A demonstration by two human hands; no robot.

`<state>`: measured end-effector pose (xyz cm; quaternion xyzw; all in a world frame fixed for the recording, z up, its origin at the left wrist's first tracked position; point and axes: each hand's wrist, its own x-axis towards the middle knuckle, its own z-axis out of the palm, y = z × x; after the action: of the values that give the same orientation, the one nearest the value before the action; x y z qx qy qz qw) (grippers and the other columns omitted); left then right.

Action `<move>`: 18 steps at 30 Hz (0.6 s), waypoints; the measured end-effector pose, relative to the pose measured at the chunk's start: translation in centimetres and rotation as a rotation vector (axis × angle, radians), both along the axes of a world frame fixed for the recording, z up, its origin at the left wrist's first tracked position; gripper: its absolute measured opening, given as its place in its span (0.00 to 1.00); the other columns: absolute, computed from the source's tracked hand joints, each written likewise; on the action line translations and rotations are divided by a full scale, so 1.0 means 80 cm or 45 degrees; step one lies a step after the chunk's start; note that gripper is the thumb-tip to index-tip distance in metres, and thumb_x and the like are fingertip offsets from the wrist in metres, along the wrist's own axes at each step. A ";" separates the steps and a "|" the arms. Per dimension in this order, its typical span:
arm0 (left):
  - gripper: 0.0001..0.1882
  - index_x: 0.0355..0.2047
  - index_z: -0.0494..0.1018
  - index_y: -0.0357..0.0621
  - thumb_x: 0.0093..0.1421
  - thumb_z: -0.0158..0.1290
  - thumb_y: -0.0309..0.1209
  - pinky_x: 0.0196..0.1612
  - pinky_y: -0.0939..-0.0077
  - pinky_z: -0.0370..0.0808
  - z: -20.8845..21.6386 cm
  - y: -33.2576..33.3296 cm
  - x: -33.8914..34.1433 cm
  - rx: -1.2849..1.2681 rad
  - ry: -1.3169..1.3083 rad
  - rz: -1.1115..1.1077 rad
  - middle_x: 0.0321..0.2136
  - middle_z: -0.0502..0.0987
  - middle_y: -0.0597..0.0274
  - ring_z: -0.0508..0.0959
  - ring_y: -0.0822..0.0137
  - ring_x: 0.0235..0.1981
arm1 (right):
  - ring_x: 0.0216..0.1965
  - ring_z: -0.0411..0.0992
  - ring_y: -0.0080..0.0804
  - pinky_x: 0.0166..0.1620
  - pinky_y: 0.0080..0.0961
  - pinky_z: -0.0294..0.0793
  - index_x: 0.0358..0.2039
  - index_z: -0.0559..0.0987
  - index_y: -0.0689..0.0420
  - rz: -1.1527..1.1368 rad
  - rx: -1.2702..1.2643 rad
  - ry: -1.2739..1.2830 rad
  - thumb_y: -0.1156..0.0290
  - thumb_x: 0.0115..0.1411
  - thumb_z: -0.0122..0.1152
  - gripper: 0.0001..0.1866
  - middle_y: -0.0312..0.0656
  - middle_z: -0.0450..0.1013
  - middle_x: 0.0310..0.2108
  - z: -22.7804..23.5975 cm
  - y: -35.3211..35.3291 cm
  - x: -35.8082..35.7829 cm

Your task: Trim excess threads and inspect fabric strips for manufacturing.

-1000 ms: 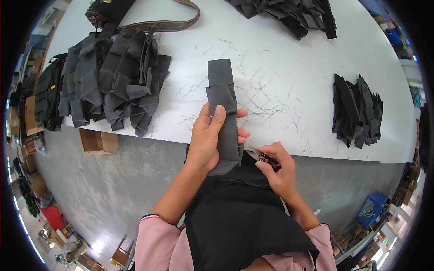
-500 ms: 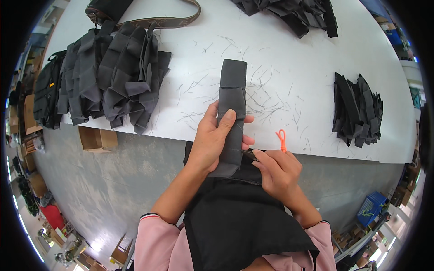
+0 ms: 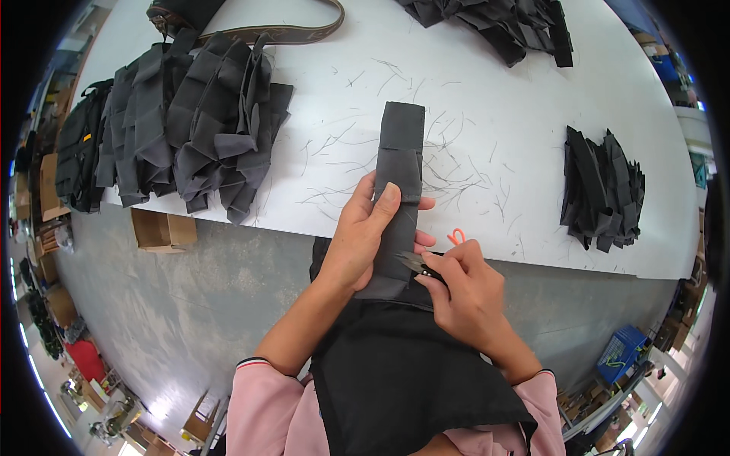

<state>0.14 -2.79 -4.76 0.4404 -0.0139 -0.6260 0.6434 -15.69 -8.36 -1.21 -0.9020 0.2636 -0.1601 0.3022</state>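
Note:
A long dark fabric strip (image 3: 400, 163) with stitched folds lies in my left hand (image 3: 370, 228), thumb on top and fingers behind it. Its upper end reaches over the table, while the lower end hangs by my black apron. My right hand (image 3: 473, 292) is closed around small thread snips (image 3: 413, 264), whose metal blades lie over the strip's right edge, below my left fingers. An orange cord loop (image 3: 456, 236) sticks up behind my right hand. Loose cut threads (image 3: 449, 173) are scattered on the white table (image 3: 334, 91) around the strip.
Heaps of similar dark strips lie on the left (image 3: 205, 121), at the far right (image 3: 506, 26) and near the right edge (image 3: 603, 190). A black backpack (image 3: 78, 152) and a strap (image 3: 281, 34) are at left. Below the table edge stands a cardboard box (image 3: 163, 230).
The snips have moved left and up, from beside the strip's edge to over its surface. The strip has shifted slightly right in view. The orange loop has dropped lower behind my right hand.

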 end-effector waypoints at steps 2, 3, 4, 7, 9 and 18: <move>0.26 0.56 0.53 0.38 0.65 0.43 0.43 0.28 0.73 0.79 0.000 0.001 -0.001 -0.008 0.021 0.016 0.42 0.74 0.47 0.79 0.61 0.27 | 0.19 0.66 0.32 0.21 0.24 0.65 0.31 0.78 0.59 0.083 -0.031 0.027 0.77 0.41 0.68 0.14 0.39 0.64 0.25 0.000 -0.001 0.007; 0.26 0.56 0.53 0.38 0.65 0.43 0.44 0.28 0.72 0.79 0.000 0.001 -0.001 -0.011 0.025 0.005 0.42 0.74 0.47 0.79 0.61 0.27 | 0.19 0.66 0.32 0.21 0.24 0.65 0.31 0.78 0.59 0.084 -0.030 0.026 0.77 0.41 0.68 0.14 0.39 0.64 0.25 -0.001 -0.001 0.010; 0.27 0.55 0.53 0.38 0.65 0.42 0.44 0.28 0.71 0.79 0.000 0.001 -0.001 -0.015 0.030 -0.008 0.42 0.74 0.47 0.80 0.61 0.27 | 0.19 0.66 0.32 0.21 0.24 0.65 0.31 0.77 0.59 0.108 -0.089 0.005 0.77 0.40 0.68 0.14 0.39 0.64 0.24 -0.003 -0.001 0.012; 0.22 0.52 0.58 0.40 0.67 0.39 0.43 0.28 0.69 0.80 0.001 0.000 0.001 0.011 0.031 0.010 0.42 0.74 0.46 0.80 0.58 0.28 | 0.18 0.66 0.33 0.21 0.24 0.66 0.31 0.77 0.58 0.150 -0.188 -0.009 0.76 0.39 0.69 0.15 0.39 0.64 0.23 -0.006 0.000 0.013; 0.22 0.52 0.58 0.40 0.67 0.39 0.44 0.28 0.69 0.80 0.003 0.000 0.001 0.022 0.024 -0.002 0.42 0.74 0.46 0.80 0.58 0.27 | 0.18 0.66 0.33 0.22 0.24 0.66 0.31 0.77 0.58 0.168 -0.227 -0.001 0.76 0.39 0.69 0.16 0.39 0.63 0.22 -0.008 0.002 0.012; 0.25 0.56 0.56 0.42 0.66 0.40 0.45 0.29 0.70 0.79 -0.032 0.008 0.008 -0.022 0.160 -0.135 0.44 0.73 0.48 0.79 0.61 0.33 | 0.21 0.62 0.25 0.22 0.18 0.59 0.38 0.76 0.58 -0.360 0.543 -0.340 0.85 0.39 0.65 0.21 0.37 0.60 0.24 -0.034 -0.014 0.007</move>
<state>0.75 -2.15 -7.33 0.3934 -0.0023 -0.6855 0.6127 -15.16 -9.51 -3.90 -0.7434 0.3724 -0.2589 0.4916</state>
